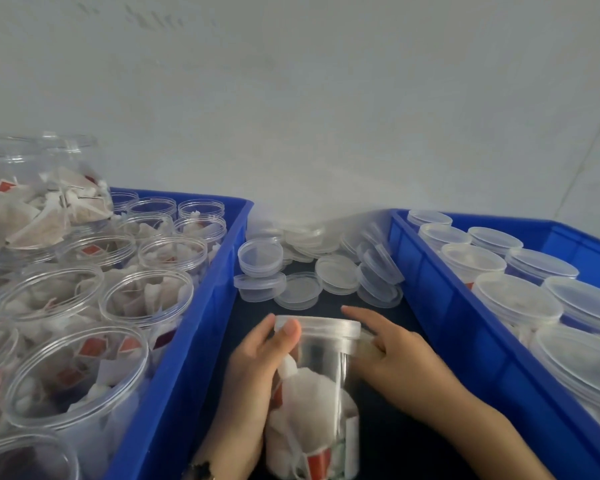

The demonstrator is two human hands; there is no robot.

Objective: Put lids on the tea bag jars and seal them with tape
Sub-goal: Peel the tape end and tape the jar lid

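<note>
In the head view, a clear cylindrical plastic jar [314, 393], part-filled with white gauzy tea bags bearing red tags, is seen upright on a dark surface [388, 445] between two blue plastic crates. A translucent round lid [317, 332] is seated on its mouth. The jar is gripped by the left hand [257, 368], fingers curled round its left side and the thumb pressed on the lid's rim. The right hand [392, 351] is laid against the jar's right side at the lid's edge, forefinger extended, the other fingers curled; whether tape is pinched there cannot be told. Loose translucent lids [312, 271] are heaped beyond. Open filled jars [146, 299] are held in the left crate [201, 327], lidded jars [516, 303] in the right crate [465, 323].
</note>
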